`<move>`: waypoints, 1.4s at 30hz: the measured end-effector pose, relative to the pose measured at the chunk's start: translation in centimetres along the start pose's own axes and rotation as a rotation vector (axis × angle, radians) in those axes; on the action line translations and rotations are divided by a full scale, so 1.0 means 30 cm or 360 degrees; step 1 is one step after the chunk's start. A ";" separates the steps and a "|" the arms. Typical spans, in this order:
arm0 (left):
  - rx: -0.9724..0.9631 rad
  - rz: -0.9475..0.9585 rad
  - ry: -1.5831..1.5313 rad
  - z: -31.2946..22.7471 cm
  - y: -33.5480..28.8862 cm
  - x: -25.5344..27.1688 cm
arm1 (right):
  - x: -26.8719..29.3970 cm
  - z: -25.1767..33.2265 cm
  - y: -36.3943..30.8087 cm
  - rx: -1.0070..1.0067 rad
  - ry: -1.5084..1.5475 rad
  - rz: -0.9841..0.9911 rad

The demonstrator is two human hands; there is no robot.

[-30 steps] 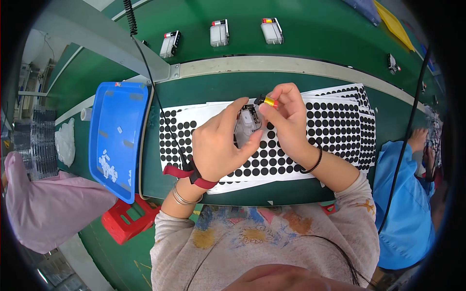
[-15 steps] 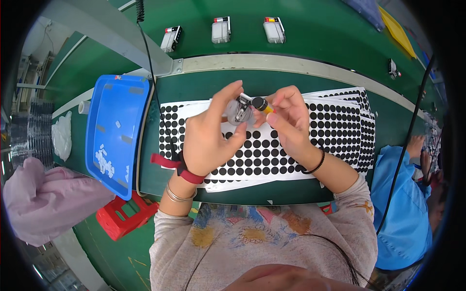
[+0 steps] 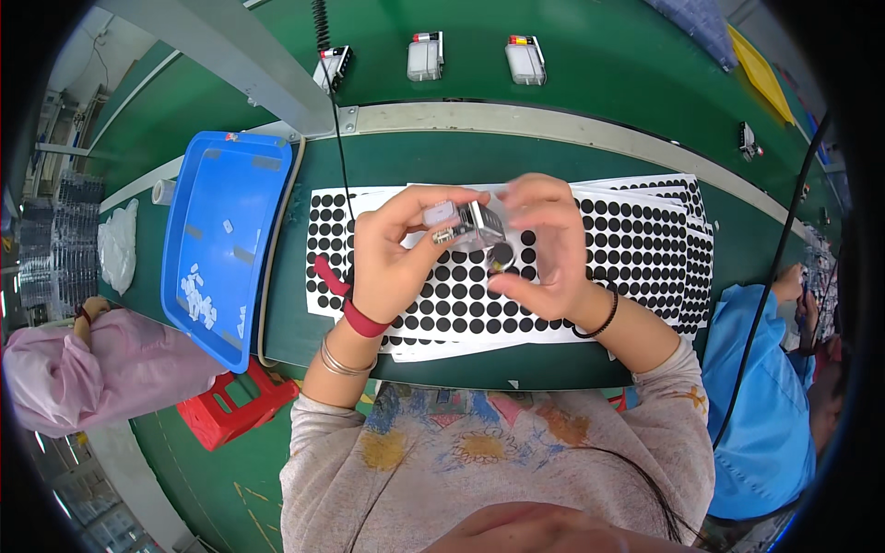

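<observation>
My left hand (image 3: pixel 392 258) is closed on a small clear plastic device (image 3: pixel 476 227) with a black-and-white section, pinching it between thumb and fingers. Below the device's right side is a short cylinder (image 3: pixel 501 255) with a black end and a trace of yellow; I cannot tell whether it is joined to the device. My right hand (image 3: pixel 558 249) curves around that side, thumb and fingers apart, the thumb tip close to the cylinder. Its upper fingers are blurred. Beneath both hands lie overlapping white sheets (image 3: pixel 636 244) of black round dots.
At left stands a blue tray (image 3: pixel 217 175) with small white pieces. Similar clear devices (image 3: pixel 525 63) sit in a row on the far green surface. A dark coiled cable (image 3: pixel 321 28) hangs past the metal post. Co-workers in pink (image 3: pixel 111 369) and blue (image 3: pixel 756 405) flank me, near a red stool (image 3: pixel 235 410).
The device has turned and sits slightly lower in my left hand. The cylinder has dropped, with its black end now facing up at me. My right thumb and fingers have spread apart.
</observation>
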State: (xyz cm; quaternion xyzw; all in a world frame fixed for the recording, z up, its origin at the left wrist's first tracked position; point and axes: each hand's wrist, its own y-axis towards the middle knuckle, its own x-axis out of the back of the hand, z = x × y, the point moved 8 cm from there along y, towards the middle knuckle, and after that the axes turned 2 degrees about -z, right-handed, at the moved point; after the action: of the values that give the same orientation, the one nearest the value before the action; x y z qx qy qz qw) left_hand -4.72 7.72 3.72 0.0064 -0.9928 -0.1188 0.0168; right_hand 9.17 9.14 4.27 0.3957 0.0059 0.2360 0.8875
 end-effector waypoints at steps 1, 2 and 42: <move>-0.0052 0.0024 0.0042 -0.017 -0.005 -0.002 | -0.015 -0.014 0.003 -0.0073 0.0100 -0.0039; -0.0103 0.0045 0.0082 -0.034 -0.011 -0.004 | -0.034 -0.025 0.005 -0.0147 0.0202 -0.0075; -0.0629 -0.0278 0.1361 -0.102 -0.042 -0.056 | -0.027 -0.111 -0.032 -0.0779 -0.0101 -0.0107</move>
State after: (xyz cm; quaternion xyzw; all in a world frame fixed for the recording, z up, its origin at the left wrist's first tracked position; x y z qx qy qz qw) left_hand -2.92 5.81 6.36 0.1349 -0.8509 -0.2930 0.4146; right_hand 8.19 10.57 1.18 0.1756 -0.0661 0.1881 0.9640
